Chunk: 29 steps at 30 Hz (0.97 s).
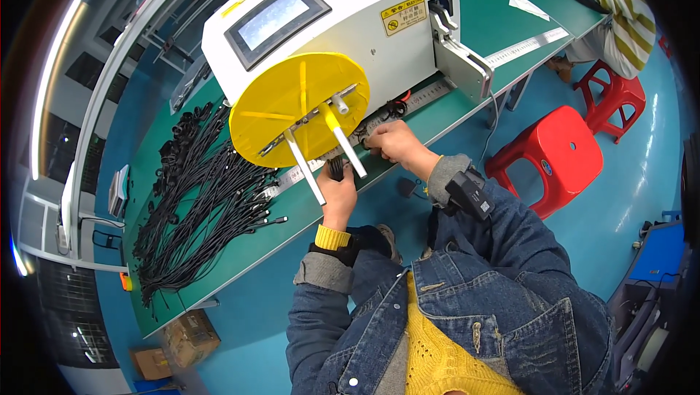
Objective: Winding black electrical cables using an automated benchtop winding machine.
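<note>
My left hand [340,197] is closed around a small bundle of black cable [336,169], just below the yellow winding disc [292,103]. My right hand [394,142] has its fingers pinched at a dark stretch of cable beside the disc's metal rods [348,147]; its fingertips are partly hidden. One rod crosses in front of the left hand's bundle. The disc is mounted on a white cable-winding machine [350,30] with a screen. Behind my right hand, a black coil of cable [396,108] lies by the machine's base.
A large heap of loose black cables [197,205] covers the left of the green table [292,213]. A metal ruler [430,95] runs along the machine's front. Red stools [561,147] stand at the right. Another person in a striped top [627,23] sits beyond. Cardboard boxes [189,337] are below the table.
</note>
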Available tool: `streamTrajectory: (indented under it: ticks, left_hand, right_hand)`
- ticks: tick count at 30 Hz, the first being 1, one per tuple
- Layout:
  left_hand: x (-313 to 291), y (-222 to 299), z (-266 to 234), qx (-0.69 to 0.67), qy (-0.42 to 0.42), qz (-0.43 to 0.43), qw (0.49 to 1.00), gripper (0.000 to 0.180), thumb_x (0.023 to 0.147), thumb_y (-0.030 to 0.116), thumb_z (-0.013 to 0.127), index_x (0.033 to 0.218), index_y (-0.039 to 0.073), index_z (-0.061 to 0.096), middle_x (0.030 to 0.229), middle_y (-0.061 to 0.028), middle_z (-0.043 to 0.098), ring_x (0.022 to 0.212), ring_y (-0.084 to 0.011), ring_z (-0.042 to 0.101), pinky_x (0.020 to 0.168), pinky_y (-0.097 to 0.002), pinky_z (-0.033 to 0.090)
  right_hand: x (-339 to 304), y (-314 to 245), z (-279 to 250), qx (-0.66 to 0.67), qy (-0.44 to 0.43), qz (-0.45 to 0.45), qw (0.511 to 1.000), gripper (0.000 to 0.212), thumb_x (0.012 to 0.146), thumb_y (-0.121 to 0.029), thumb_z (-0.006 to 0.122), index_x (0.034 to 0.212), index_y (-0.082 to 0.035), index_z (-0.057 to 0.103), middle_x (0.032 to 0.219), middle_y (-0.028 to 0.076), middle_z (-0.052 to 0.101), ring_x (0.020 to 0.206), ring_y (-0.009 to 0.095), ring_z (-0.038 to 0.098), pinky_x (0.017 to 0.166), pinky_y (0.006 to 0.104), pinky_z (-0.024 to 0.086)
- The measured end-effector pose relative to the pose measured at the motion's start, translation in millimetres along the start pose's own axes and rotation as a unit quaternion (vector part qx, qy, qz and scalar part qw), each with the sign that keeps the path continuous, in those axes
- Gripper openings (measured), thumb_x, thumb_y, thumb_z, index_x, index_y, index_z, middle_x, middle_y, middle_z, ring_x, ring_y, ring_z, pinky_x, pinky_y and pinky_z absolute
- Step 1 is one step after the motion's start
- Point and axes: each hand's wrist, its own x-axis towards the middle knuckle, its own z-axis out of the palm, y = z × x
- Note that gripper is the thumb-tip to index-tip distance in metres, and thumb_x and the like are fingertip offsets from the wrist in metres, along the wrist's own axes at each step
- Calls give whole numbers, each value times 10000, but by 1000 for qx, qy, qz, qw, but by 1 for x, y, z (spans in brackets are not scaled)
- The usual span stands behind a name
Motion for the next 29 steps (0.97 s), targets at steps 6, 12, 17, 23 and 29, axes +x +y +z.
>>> streamTrajectory:
  ticks: [6, 12, 17, 23, 29]
  left_hand:
    - [-8, 26, -10, -134, -28, -196, 971, 77, 823, 86, 578, 838, 11, 562, 654, -17, 546, 520, -70, 487, 453, -198, 388]
    - [-27, 40, -22, -206, -37, -207, 956, 66, 841, 98, 565, 855, 35, 548, 623, -1, 517, 487, -65, 448, 427, -203, 360]
    - [-42, 40, -30, -300, -140, -199, 923, 64, 846, 97, 563, 858, 39, 540, 615, -5, 509, 482, -71, 442, 426, -198, 355]
    - [-47, 48, -41, -407, -188, -279, 850, 78, 850, 119, 567, 851, 44, 543, 628, -9, 500, 499, -68, 441, 426, -189, 347]
    - [-48, 35, -50, -341, -330, -278, 835, 186, 820, 174, 622, 919, 57, 517, 678, -26, 513, 533, -106, 462, 430, -210, 357]
  right_hand:
    - [2, 22, -1, -274, 162, -265, 910, 235, 733, -200, 676, 689, 17, 598, 642, 106, 554, 570, 189, 532, 520, 299, 420]
    - [-34, 0, 4, -232, 132, -320, 909, 228, 734, -178, 682, 837, 9, 602, 752, 140, 572, 653, 235, 564, 592, 329, 440]
    - [-67, 6, 13, -117, -127, -253, 952, 214, 789, -161, 625, 941, -13, 596, 808, 105, 607, 691, 194, 582, 591, 300, 459]
    - [-76, 16, 5, 317, -275, 20, 907, 198, 856, -156, 563, 1011, -48, 620, 833, 31, 616, 725, 81, 575, 571, 211, 468]
    - [-84, -7, -5, 65, -280, -6, 958, 358, 882, -162, 548, 1226, -71, 514, 909, 63, 633, 683, 102, 608, 556, 175, 496]
